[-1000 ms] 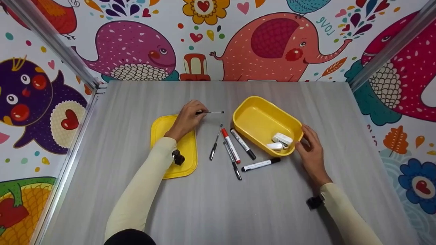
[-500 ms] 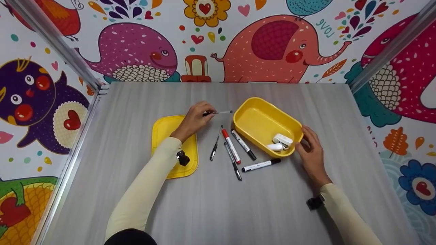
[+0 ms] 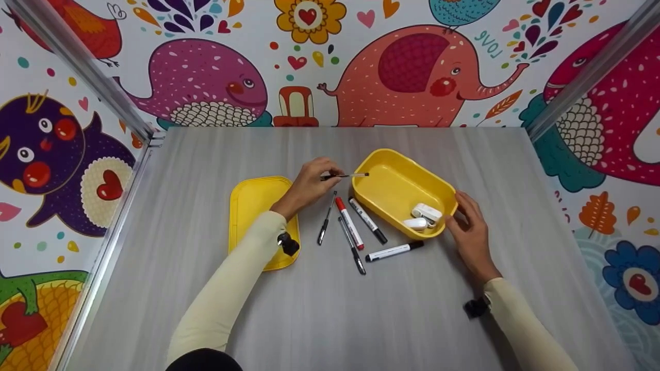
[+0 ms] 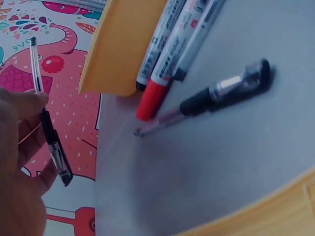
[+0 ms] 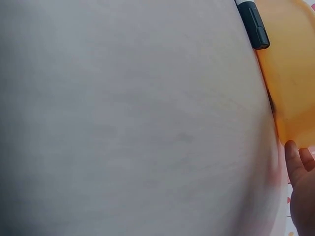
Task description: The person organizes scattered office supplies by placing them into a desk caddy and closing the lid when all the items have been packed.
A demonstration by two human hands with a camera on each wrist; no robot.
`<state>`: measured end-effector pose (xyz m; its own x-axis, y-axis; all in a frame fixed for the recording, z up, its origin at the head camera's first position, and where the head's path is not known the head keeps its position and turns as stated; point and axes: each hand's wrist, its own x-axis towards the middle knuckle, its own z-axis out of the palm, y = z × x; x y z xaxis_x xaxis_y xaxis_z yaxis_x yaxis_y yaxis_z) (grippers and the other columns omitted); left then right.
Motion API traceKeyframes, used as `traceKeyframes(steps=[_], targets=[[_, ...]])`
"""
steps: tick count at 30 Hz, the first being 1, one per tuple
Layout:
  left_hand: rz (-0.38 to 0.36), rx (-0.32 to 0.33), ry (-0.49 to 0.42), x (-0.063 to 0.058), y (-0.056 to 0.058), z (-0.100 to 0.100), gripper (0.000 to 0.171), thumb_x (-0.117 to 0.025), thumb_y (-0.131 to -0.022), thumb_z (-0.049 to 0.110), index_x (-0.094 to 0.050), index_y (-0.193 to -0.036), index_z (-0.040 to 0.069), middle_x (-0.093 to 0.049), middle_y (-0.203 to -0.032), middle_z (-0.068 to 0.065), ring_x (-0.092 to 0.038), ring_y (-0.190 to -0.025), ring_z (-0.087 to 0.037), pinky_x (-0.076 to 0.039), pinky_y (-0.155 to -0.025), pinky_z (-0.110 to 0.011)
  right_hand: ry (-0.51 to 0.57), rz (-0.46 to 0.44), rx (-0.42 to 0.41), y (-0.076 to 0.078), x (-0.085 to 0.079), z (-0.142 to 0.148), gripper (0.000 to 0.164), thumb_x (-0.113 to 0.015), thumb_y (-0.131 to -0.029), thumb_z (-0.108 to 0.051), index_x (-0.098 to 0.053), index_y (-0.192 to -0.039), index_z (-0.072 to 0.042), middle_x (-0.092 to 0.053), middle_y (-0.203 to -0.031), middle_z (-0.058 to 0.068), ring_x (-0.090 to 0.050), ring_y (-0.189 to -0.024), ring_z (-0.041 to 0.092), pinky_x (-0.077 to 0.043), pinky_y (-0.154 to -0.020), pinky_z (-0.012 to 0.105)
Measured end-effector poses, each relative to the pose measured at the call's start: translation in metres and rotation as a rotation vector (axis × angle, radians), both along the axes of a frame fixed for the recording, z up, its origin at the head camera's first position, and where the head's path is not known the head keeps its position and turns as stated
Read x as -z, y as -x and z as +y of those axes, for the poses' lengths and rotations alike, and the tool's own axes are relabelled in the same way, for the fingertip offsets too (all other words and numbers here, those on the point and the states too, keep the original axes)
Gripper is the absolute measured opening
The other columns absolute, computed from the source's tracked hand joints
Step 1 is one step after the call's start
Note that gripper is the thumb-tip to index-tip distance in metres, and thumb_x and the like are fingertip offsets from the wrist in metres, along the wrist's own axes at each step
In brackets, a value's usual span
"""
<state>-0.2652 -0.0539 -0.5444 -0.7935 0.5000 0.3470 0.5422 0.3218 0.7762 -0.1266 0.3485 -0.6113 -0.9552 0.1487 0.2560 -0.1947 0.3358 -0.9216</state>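
Note:
A black-and-clear pen (image 4: pixel 47 123) is pinched between the thumb and fingers of my left hand (image 3: pixel 312 185). In the head view its clear end overlaps the left rim of the yellow bin (image 3: pixel 384 193). My right hand (image 3: pixel 469 234) holds the bin's right end, thumb and fingers set around the corner from outside. Inside the bin at that end lie small white objects (image 3: pixel 427 212). Between the left hand and the bin are a red-capped marker (image 3: pixel 349 221), a black-capped marker (image 3: pixel 367 220) and two more pens (image 3: pixel 326 224). Another black-capped marker (image 3: pixel 394 251) lies by the bin's near side.
A flat yellow lid (image 3: pixel 258 206) lies on the left, partly under the left forearm. Printed walls with metal posts (image 3: pixel 87 72) border the grey table (image 3: pixel 330 319) at the back and sides.
My left hand has moved right with the pen, from above the lid's far corner to the bin's left rim. The right hand and bin stay in place.

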Motion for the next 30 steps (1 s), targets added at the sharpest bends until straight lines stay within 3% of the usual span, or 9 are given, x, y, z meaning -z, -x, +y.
traceKeyframes(steps=[5, 11, 15, 20, 24, 30], targets=[[-0.024, 0.04, -0.03, 0.0, -0.002, 0.011, 0.017, -0.076, -0.101, -0.002, -0.08, -0.118, -0.001, -0.074, -0.113, -0.011, -0.068, -0.107, -0.024, -0.059, -0.105, -0.036, 0.017, -0.004, -0.004, -0.003, -0.009, -0.007, 0.06, -0.067, -0.105, 0.007, -0.049, -0.163, 0.001, -0.041, -0.172, 0.015, -0.048, -0.148, 0.042, -0.046, -0.12, 0.033], [-0.044, 0.1, -0.045, -0.002, -0.007, 0.02, 0.017, -0.075, -0.103, -0.001, -0.08, -0.119, -0.003, -0.075, -0.115, -0.012, -0.067, -0.108, -0.024, -0.058, -0.105, -0.036, 0.038, 0.003, -0.025, -0.011, -0.031, -0.018, 0.059, -0.067, -0.105, 0.008, -0.049, -0.161, 0.006, -0.041, -0.171, 0.02, -0.048, -0.147, 0.046, -0.047, -0.118, 0.029], [-0.042, 0.133, -0.052, -0.005, -0.008, 0.027, 0.016, -0.076, -0.102, 0.0, -0.08, -0.117, -0.002, -0.076, -0.115, -0.012, -0.068, -0.107, -0.024, -0.058, -0.104, -0.034, 0.022, -0.005, -0.023, -0.012, -0.036, -0.019, 0.059, -0.066, -0.105, 0.007, -0.049, -0.161, 0.006, -0.041, -0.17, 0.022, -0.047, -0.146, 0.048, -0.046, -0.118, 0.026], [-0.005, 0.18, -0.036, -0.009, -0.011, 0.039, 0.014, -0.077, -0.102, 0.0, -0.08, -0.115, -0.002, -0.076, -0.113, -0.012, -0.067, -0.105, -0.024, -0.058, -0.102, -0.032, 0.008, 0.001, -0.013, -0.011, -0.034, -0.018, 0.059, -0.067, -0.104, 0.008, -0.049, -0.161, 0.006, -0.041, -0.17, 0.022, -0.048, -0.146, 0.047, -0.047, -0.117, 0.027], [0.045, 0.227, -0.029, -0.01, -0.014, 0.05, 0.012, -0.077, -0.101, -0.003, -0.08, -0.112, -0.002, -0.075, -0.11, -0.013, -0.067, -0.103, -0.025, -0.059, -0.098, -0.033, 0.042, 0.014, -0.016, -0.007, -0.022, -0.012, 0.061, -0.067, -0.103, 0.011, -0.048, -0.161, 0.007, -0.041, -0.171, 0.021, -0.048, -0.147, 0.045, -0.048, -0.117, 0.028], [0.099, 0.277, 0.056, -0.008, -0.017, 0.068, 0.014, -0.077, -0.102, 0.0, -0.079, -0.116, 0.0, -0.076, -0.114, -0.011, -0.068, -0.107, -0.024, -0.056, -0.103, -0.028, 0.017, 0.004, -0.003, 0.0, -0.003, -0.002, 0.063, -0.069, -0.105, 0.006, -0.05, -0.164, -0.005, -0.042, -0.172, 0.011, -0.05, -0.148, 0.035, -0.047, -0.116, 0.023]])
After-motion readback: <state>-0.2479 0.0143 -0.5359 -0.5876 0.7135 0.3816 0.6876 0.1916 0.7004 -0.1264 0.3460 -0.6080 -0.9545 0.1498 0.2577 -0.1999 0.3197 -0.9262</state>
